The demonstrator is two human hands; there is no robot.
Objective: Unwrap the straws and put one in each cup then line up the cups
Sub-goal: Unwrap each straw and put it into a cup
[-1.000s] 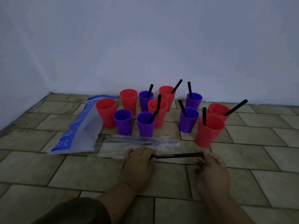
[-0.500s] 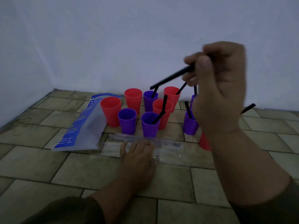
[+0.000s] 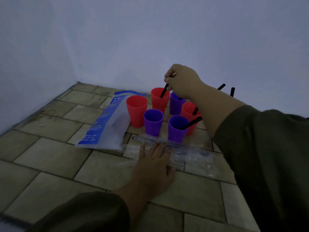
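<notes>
Red and purple cups stand clustered on the tiled floor. My right hand [image 3: 183,82] grips a black straw [image 3: 163,91] whose lower end is inside the back red cup [image 3: 158,102]. The front-left red cup [image 3: 136,113] and the purple cup [image 3: 153,122] beside it hold no straw. A purple cup [image 3: 177,129] at the front has a black straw leaning in it. My left hand [image 3: 154,162] lies flat, fingers spread, on the clear straw wrappers [image 3: 189,154]. My right arm hides the cups further right; two straw tips [image 3: 232,91] show above it.
A blue and white plastic bag [image 3: 107,129] lies left of the cups. White walls meet in a corner at the back left. Tiled floor stretches toward me and to the left.
My right hand carried the unwrapped straw from the floor up and over to the back red cup and lowered its end in. My left hand stayed on the wrappers.
</notes>
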